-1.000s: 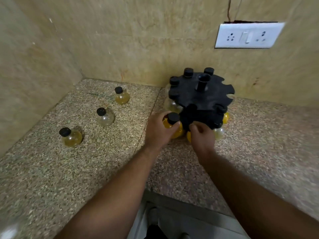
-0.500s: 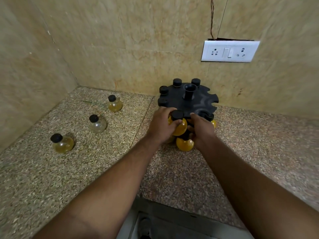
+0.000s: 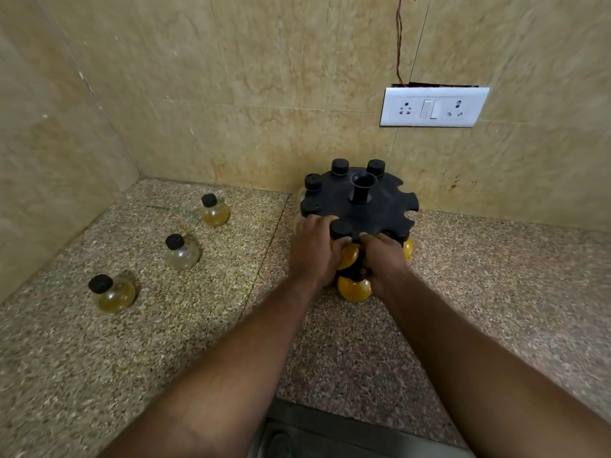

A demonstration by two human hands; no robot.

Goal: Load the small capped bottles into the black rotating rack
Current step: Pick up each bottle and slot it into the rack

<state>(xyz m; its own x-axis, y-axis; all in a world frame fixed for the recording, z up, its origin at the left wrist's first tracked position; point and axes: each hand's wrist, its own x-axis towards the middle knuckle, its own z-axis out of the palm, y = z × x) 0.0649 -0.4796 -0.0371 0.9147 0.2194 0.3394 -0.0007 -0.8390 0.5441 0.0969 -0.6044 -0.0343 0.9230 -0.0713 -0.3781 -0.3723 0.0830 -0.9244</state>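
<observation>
The black rack (image 3: 383, 209) stands on the speckled stone desk (image 3: 198, 342) just right of the frame's centre, close to the tiled wall (image 3: 264, 94), its notched top disc facing up with a short central post (image 3: 363, 190) rising from it. Black caps (image 3: 340, 166) of bottles already seated poke up through the notches along its far and left rim, while the notches on its right side are open. Both hands are at the rack's near edge. The left hand (image 3: 314, 249) has its fingers curled round a yellow bottle (image 3: 349, 257), whose black cap stands in the near notch of the disc. The right hand (image 3: 385, 259) is just beside it, fingers curled over the rack's near rim and gripping it (the thumb is hidden, so how deep the grip goes I cannot tell). Below and between the two hands a second yellow bottle (image 3: 354, 289) shows at the foot of the rack, and another yellow one (image 3: 408, 249) peeks from under the rim at the right. Three loose bottles stand upright on the desk in a diagonal line at the left of the frame, well apart from the rack: the far bottle (image 3: 215, 211), the middle bottle (image 3: 182, 251) and the near bottle (image 3: 112, 292), each with a black cap. A white switch plate (image 3: 433, 107) is on the wall in the upper right.
</observation>
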